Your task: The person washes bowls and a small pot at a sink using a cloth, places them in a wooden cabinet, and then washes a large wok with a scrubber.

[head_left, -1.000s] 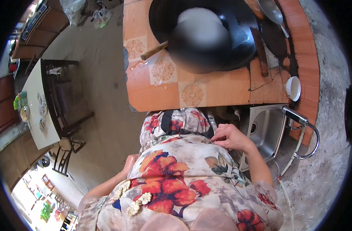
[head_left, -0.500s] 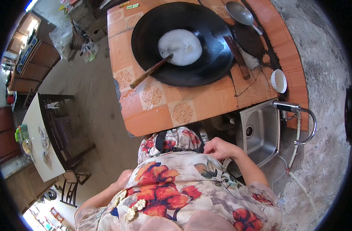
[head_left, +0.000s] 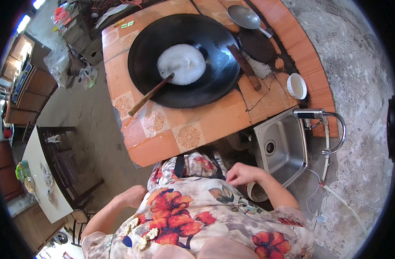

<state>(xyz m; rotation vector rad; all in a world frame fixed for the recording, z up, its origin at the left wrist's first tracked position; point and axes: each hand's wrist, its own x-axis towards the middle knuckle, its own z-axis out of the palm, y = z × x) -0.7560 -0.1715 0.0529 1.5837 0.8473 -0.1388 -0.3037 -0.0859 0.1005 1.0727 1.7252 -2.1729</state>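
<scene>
Black and wide, the wok (head_left: 184,60) sits sunk in the orange tiled counter (head_left: 163,138), with a pool of white foamy liquid (head_left: 182,64) at its middle. A wooden-handled tool (head_left: 149,96) leans out over the wok's near-left rim, untouched.

Both hands are well short of the wok, on the person's side of the counter edge, and well apart from each other. The right hand (head_left: 244,174) is at the waist of the floral garment (head_left: 184,211), fingers curled against the cloth just beside a dark strap (head_left: 178,165). Whether it pinches the cloth or only rests on it I cannot tell. The left hand (head_left: 130,196) lies loosely curled at the hip on the other side; nothing shows in it, though its palm is hidden.

The step in hand looks like settling the garment or the strap at the waist, not cooking. Any move back to the wok calls for a long reach forward over the counter edge to the tool's handle, and for keeping the sleeve clear of the rim.

Right of the wok stand a wooden paddle (head_left: 245,67), a metal ladle (head_left: 245,16) and a small white bowl (head_left: 296,85). Nearer the person on that side are a steel sink (head_left: 288,129) and its tap (head_left: 333,129).
</scene>
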